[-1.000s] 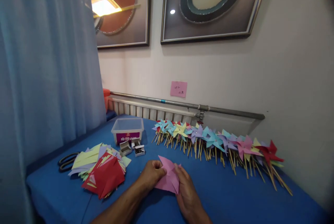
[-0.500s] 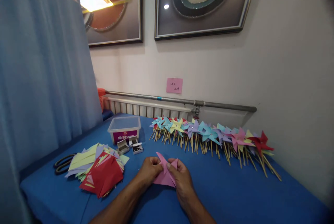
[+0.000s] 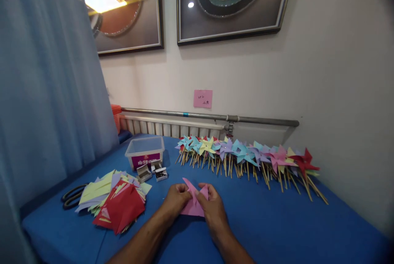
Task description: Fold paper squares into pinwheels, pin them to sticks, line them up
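A pink paper sheet point(image 3: 193, 208), partly folded into pinwheel blades, is held between both hands just above the blue-covered table. My left hand point(image 3: 177, 199) pinches its left side, thumb toward the middle. On the other side my right hand point(image 3: 213, 204) grips the right blade, its thumb pressed near the paper's centre. One pointed corner sticks up between the hands. Left of my left hand lies a pile of coloured paper pieces point(image 3: 124, 204), red on top. Two small cardboard boxes sit beyond it; the nearer small box point(image 3: 161, 174) contains small dark items.
Black-handled scissors point(image 3: 73, 196) lie partly under the paper pile. A clear plastic tub point(image 3: 144, 149) stands behind the small boxes. Along the back right runs a long row of paper pinwheels on sticks point(image 3: 243, 153). A blue curtain point(image 3: 52, 83) hangs at the left.
The right hand's fingers have shifted slightly on the pink paper, with both hands still holding it. The whole view has moved a little, so the surroundings appear slightly further left.
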